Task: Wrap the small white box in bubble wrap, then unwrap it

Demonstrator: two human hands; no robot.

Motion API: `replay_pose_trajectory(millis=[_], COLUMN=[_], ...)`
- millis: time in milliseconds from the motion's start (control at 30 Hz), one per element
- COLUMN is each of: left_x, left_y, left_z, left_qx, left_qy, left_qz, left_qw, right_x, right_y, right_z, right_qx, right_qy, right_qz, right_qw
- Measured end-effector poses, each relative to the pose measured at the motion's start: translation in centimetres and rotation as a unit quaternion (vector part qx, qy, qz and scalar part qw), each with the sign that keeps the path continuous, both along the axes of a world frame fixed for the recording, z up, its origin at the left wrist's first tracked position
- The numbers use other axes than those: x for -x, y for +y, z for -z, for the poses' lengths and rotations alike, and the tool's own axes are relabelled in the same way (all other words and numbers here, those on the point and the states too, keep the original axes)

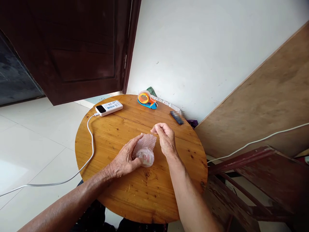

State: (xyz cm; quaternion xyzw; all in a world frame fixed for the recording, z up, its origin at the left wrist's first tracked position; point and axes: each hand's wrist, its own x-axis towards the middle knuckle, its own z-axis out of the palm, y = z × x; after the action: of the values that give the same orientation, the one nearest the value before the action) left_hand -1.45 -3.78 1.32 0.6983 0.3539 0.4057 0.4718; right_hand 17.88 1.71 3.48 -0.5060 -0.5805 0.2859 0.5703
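A small round bundle in clear pinkish bubble wrap (pixel 146 157) lies on the wooden table, with red marks showing through the layers. A loose flap of the wrap (pixel 146 141) stretches away from it toward the wall. My left hand (pixel 127 157) grips the bundle from the left, its thumb on the near side and its fingers along the flap. To the right of the flap, my right hand (pixel 165 137) is raised with thumb and index finger pinched together. Whatever may be between those fingertips is too small to make out.
On the round table (pixel 116 187) a tape dispenser (pixel 146 99) and a dark blurred object (pixel 176 117) stand near the wall. A white power bank (pixel 109 108) with a white cable (pixel 93 145) is at the left. Beyond the right edge is a dark red wooden frame (pixel 243 161).
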Motion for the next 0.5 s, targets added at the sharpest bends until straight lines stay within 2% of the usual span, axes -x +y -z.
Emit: replay_pose_trajectory(millis=[167,367,500], left_x=[0.2,0.5,0.6], left_y=[0.3,0.6,0.7], left_z=[-0.6,-0.5,-0.4], left_qx=[0.058,0.043,0.014], left_qy=[0.017,0.043,0.038], left_qz=[0.009,0.040,0.043], left_qw=[0.998,0.997,0.998], right_x=[-0.2,-0.6,-0.6], right_y=[-0.3,-0.2,-0.2], right_z=[1.7,2.2,1.8], right_qx=[0.050,0.064,0.054], right_qy=[0.119,0.165,0.212], right_qz=[0.047,0.075,0.053], right_qw=[0.991,0.981,0.974])
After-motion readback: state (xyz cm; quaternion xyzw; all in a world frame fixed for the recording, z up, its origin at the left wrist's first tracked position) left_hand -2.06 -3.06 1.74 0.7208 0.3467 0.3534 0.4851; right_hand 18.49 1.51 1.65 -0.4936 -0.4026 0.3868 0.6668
